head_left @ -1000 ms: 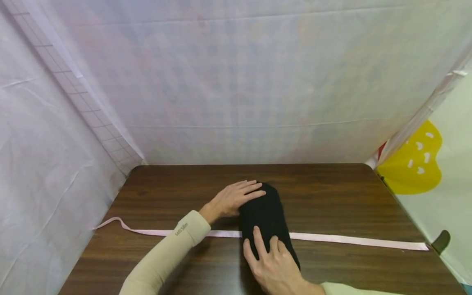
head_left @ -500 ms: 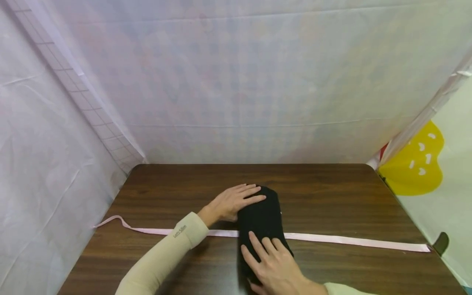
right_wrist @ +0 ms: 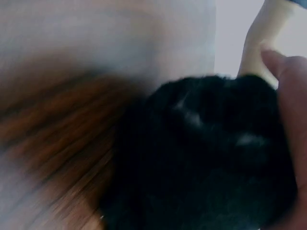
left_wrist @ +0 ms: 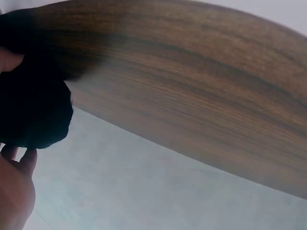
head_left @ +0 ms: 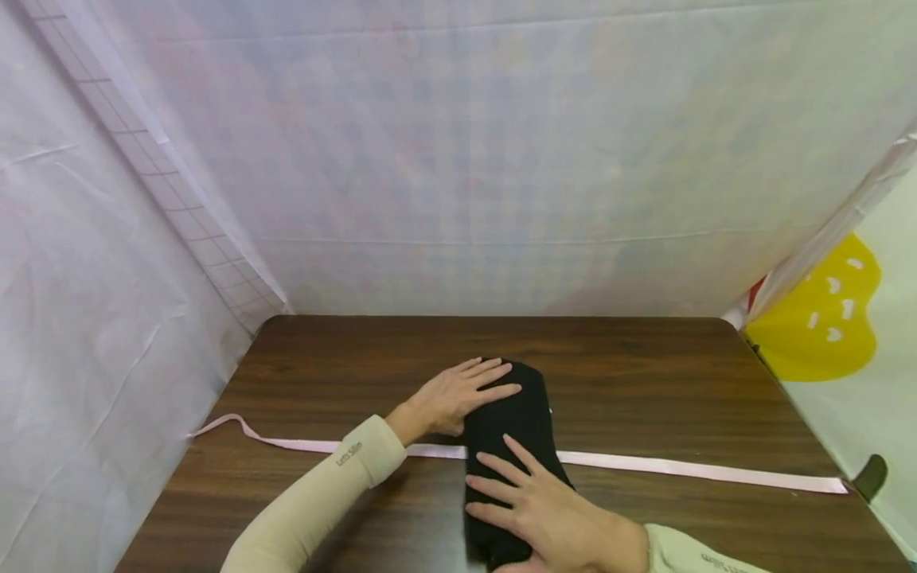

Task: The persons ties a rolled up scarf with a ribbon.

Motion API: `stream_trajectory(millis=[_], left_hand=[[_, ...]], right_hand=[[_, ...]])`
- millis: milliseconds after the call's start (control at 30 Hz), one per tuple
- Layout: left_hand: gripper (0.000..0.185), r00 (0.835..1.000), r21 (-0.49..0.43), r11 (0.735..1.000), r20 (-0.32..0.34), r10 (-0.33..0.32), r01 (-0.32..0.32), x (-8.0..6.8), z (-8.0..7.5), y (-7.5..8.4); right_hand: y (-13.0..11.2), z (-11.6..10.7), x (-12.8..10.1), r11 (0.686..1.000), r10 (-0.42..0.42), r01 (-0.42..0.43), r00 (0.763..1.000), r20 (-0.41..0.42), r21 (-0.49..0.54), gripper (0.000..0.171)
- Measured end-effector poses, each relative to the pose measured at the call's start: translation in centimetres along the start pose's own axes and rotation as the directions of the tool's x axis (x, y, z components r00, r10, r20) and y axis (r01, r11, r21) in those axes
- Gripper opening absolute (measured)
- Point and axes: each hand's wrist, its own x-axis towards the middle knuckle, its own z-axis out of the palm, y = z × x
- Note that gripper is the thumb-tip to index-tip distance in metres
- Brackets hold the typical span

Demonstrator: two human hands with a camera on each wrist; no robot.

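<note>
A long black bundle of soft cloth (head_left: 503,426) lies lengthwise on the brown table, across a pale pink ribbon (head_left: 688,469). My left hand (head_left: 458,391) rests on its far end, fingers straight over the top. My right hand (head_left: 540,505) lies spread over the near part, fingers reaching toward the left edge. In the left wrist view the left hand's fingers (left_wrist: 28,162) touch the rounded end of the black bundle (left_wrist: 36,110). The right wrist view shows the bundle's fuzzy, creased end (right_wrist: 206,143) with a digit of my right hand (right_wrist: 295,105) alongside. The ribbon's middle is hidden beneath the bundle.
The wood-grain table (head_left: 344,358) has rounded far corners. White sheeting (head_left: 458,159) hangs behind it and on the left side. A yellow shape with white marks (head_left: 824,326) shows at the right. The ribbon's left end (head_left: 225,419) curls at the table edge.
My right hand has spread its fingers and turned more across the bundle. The bundle's near end has shifted left. My left hand stays at the far end.
</note>
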Motion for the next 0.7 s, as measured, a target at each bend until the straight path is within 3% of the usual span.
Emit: stream_trajectory(millis=[167, 700], left_hand=[[0.116, 1.000, -0.003, 1.000, -0.007, -0.002, 0.002, -0.4, 0.1, 0.5], [0.117, 0.999, -0.020, 0.999, -0.013, -0.031, 0.031, -0.9, 0.4, 0.6]], right_hand=[[0.2, 0.6, -0.3, 0.998, -0.053, 0.053, 0.998, -0.021, 0.020, 0.060], [-0.3, 2.1, -0.2, 0.999, -0.035, 0.037, 0.996, -0.078, 0.033, 0.057]])
